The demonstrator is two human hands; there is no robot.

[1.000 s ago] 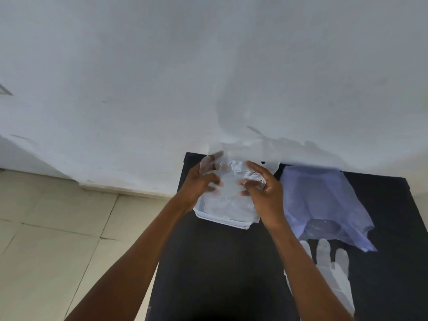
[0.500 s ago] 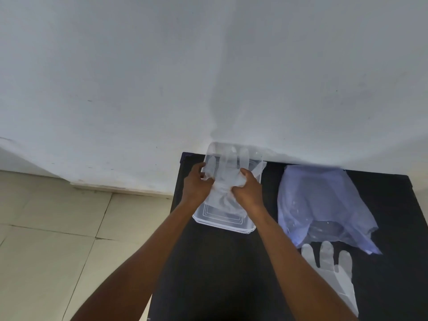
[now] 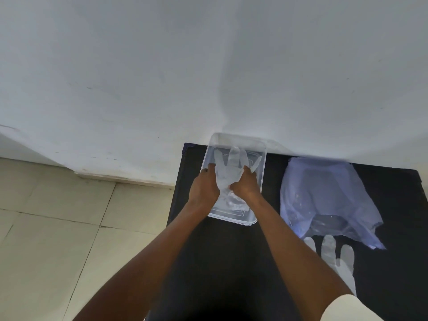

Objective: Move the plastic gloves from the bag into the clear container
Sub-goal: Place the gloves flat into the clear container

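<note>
A dark surface stands against a white wall. A clear container rests on it under both grips. To the right of the right grip lies a pale blue bag, with a plastic glove flat on the surface, nearer the person than the bag.

Bare table lies open between container and bag; wall blocks behind.

In front of me a black table stands against a plain white wall. To my left, beige floor tiles meet a pale skirting.
</note>
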